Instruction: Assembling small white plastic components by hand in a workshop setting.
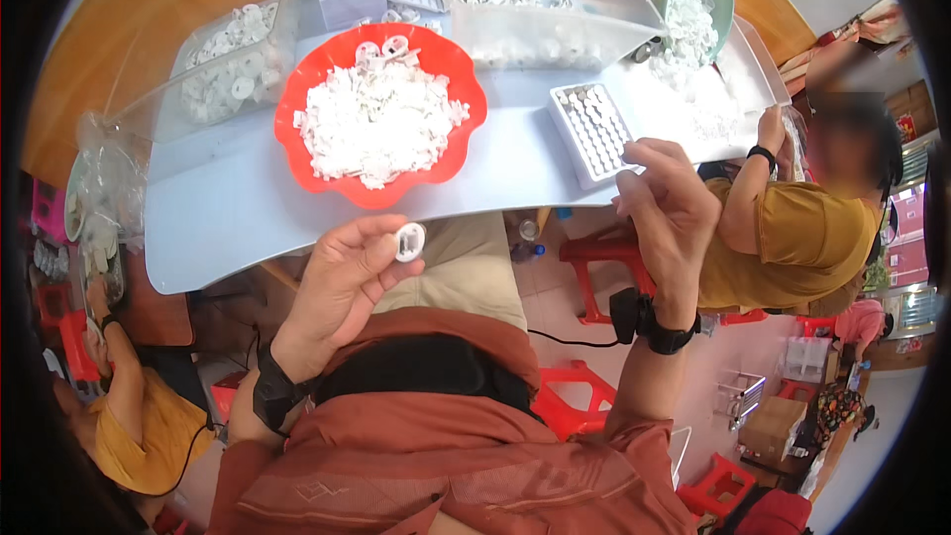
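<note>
Part (410, 242) pinched between the left hand's (357, 263) thumb and fingers, short of the table edge; loose pieces could spill.
White and round with a dark opening, it could slip if the pinch loosens or the fingers roll it, probably landing on the lap or the floor. The right hand (669, 203) hangs by the near corner of the tray (566, 139), fingers curled; whether they grip anything cannot be told, and a knock there might jolt the small round pieces (594, 124) out of their rows. The red bowl (285, 139), heaped with white bits, stands between the left hand and the bins behind, where a sleeve could catch its rim. A co-worker (807, 233) sits close on the right, narrowing elbow room.
</note>
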The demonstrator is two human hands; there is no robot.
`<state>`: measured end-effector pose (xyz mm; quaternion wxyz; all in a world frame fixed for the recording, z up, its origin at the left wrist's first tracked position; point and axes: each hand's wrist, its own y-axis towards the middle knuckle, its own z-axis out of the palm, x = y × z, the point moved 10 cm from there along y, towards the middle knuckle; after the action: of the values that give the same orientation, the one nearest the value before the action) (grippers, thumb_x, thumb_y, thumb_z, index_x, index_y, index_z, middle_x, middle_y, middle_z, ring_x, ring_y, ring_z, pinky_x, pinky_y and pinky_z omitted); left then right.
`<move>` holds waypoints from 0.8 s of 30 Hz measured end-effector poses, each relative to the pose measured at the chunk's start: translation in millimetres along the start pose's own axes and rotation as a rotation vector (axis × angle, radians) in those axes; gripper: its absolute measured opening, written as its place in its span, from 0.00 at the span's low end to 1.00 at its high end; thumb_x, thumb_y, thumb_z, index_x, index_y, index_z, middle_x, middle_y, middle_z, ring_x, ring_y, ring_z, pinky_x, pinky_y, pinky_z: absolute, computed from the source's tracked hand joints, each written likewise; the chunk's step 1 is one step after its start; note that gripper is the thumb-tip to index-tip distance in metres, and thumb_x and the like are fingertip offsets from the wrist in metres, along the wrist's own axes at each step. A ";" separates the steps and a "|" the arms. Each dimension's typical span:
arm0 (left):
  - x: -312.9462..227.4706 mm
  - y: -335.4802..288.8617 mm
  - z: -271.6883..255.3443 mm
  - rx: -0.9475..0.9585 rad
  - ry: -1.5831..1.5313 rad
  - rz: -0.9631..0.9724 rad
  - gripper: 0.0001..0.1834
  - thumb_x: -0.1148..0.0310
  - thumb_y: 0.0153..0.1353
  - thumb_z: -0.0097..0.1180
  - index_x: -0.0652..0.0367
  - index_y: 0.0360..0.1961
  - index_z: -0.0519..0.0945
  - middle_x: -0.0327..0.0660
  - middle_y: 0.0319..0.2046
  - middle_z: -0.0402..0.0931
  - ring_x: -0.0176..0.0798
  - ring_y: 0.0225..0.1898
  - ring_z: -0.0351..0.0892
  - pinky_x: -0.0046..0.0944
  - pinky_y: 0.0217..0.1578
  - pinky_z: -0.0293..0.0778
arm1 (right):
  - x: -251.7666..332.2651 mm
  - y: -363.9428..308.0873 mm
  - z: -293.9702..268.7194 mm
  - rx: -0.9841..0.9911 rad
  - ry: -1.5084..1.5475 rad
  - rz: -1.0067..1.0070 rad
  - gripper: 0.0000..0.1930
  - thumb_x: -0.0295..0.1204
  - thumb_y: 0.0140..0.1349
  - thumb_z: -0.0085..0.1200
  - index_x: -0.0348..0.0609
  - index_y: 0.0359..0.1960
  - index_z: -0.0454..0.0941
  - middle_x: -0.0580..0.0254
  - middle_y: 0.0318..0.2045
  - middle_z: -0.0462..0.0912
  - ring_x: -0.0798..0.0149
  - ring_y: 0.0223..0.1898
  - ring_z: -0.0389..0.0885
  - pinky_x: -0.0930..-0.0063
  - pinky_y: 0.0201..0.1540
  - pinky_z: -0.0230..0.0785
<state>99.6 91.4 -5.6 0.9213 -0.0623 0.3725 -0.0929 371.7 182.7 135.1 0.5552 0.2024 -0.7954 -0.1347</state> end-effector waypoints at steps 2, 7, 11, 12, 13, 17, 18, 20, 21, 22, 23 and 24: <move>4.9 -1.0 -0.1 -0.007 -0.009 -0.024 0.14 0.73 0.68 0.59 0.63 0.53 0.80 0.46 0.49 0.82 0.41 0.49 0.84 0.44 0.52 0.84 | -24.6 4.1 -8.8 0.005 -0.097 0.047 0.11 0.15 0.62 0.57 0.33 0.46 0.82 0.62 0.42 0.82 0.77 0.28 0.74 0.82 0.31 0.67; 4.7 1.6 1.8 0.009 0.008 -0.023 0.12 0.74 0.68 0.59 0.63 0.52 0.80 0.46 0.48 0.82 0.41 0.49 0.84 0.44 0.52 0.84 | -60.3 12.2 -16.0 0.030 -0.352 0.041 0.11 0.17 0.62 0.58 0.37 0.47 0.83 0.62 0.39 0.82 0.71 0.28 0.76 0.77 0.33 0.69; 4.0 1.5 1.7 0.003 0.023 -0.018 0.12 0.74 0.68 0.59 0.62 0.51 0.81 0.46 0.47 0.83 0.41 0.49 0.84 0.44 0.52 0.84 | -68.2 23.7 -12.9 0.043 -0.467 0.070 0.12 0.20 0.61 0.59 0.40 0.46 0.84 0.59 0.41 0.83 0.59 0.30 0.80 0.71 0.38 0.72; 5.0 1.4 3.9 0.010 0.014 -0.033 0.12 0.76 0.68 0.58 0.62 0.51 0.81 0.44 0.47 0.83 0.38 0.49 0.83 0.43 0.53 0.83 | -68.0 27.4 -9.0 0.071 -0.536 0.035 0.12 0.21 0.61 0.59 0.38 0.46 0.83 0.56 0.41 0.83 0.58 0.31 0.80 0.70 0.38 0.72; 6.2 1.2 6.0 0.017 0.005 -0.049 0.11 0.77 0.69 0.57 0.62 0.51 0.82 0.43 0.48 0.83 0.36 0.49 0.83 0.42 0.54 0.82 | -67.6 31.2 -5.0 0.100 -0.606 0.000 0.12 0.22 0.61 0.60 0.36 0.47 0.83 0.54 0.41 0.83 0.57 0.32 0.81 0.69 0.39 0.72; 10.3 0.8 6.2 0.011 0.024 -0.039 0.11 0.76 0.67 0.59 0.61 0.50 0.81 0.45 0.46 0.83 0.40 0.49 0.84 0.43 0.52 0.84 | -71.2 45.5 -1.9 0.085 -0.721 -0.021 0.12 0.25 0.60 0.61 0.39 0.46 0.84 0.54 0.42 0.83 0.50 0.38 0.82 0.63 0.42 0.73; 10.4 1.0 6.6 0.014 0.028 -0.035 0.11 0.76 0.67 0.59 0.61 0.50 0.81 0.45 0.46 0.83 0.40 0.49 0.84 0.43 0.52 0.84 | -80.0 48.2 -3.0 0.099 -0.768 0.011 0.11 0.27 0.62 0.59 0.43 0.45 0.85 0.56 0.43 0.83 0.48 0.39 0.83 0.60 0.43 0.73; 12.5 1.1 6.2 0.016 0.029 -0.048 0.11 0.76 0.68 0.58 0.62 0.50 0.82 0.45 0.46 0.84 0.40 0.48 0.84 0.42 0.52 0.84 | -85.2 52.3 -2.5 0.110 -0.811 0.039 0.10 0.30 0.63 0.58 0.46 0.44 0.86 0.59 0.43 0.83 0.46 0.40 0.83 0.57 0.43 0.73; 12.4 1.2 5.9 0.016 0.032 -0.044 0.11 0.76 0.68 0.58 0.62 0.50 0.82 0.45 0.46 0.84 0.40 0.48 0.84 0.42 0.52 0.84 | -89.4 53.7 -0.6 0.131 -0.834 0.085 0.10 0.30 0.63 0.59 0.46 0.43 0.86 0.58 0.43 0.83 0.47 0.41 0.83 0.58 0.44 0.73; 12.8 1.4 6.2 0.020 0.029 -0.045 0.10 0.76 0.68 0.58 0.62 0.50 0.82 0.45 0.46 0.84 0.39 0.48 0.84 0.42 0.52 0.84 | -94.1 54.6 0.6 0.153 -0.857 0.132 0.09 0.30 0.62 0.60 0.45 0.43 0.87 0.57 0.42 0.84 0.47 0.42 0.83 0.59 0.45 0.73; 13.4 1.5 6.5 0.024 0.023 -0.047 0.10 0.76 0.68 0.58 0.62 0.49 0.82 0.45 0.46 0.84 0.39 0.48 0.84 0.42 0.52 0.84 | -93.6 55.1 1.2 0.151 -0.856 0.129 0.09 0.30 0.62 0.60 0.45 0.43 0.87 0.57 0.42 0.84 0.47 0.42 0.83 0.59 0.45 0.73; 13.3 1.7 6.4 0.025 0.024 -0.044 0.10 0.76 0.68 0.58 0.62 0.49 0.82 0.45 0.46 0.84 0.39 0.48 0.84 0.42 0.52 0.84 | -93.6 54.8 0.8 0.143 -0.855 0.134 0.09 0.30 0.62 0.60 0.46 0.42 0.87 0.57 0.41 0.84 0.47 0.41 0.83 0.59 0.45 0.73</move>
<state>113.6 90.5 -10.3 0.9151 -0.0579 0.3810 -0.1185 389.7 275.2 81.3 0.1683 0.1144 -0.9724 -0.1145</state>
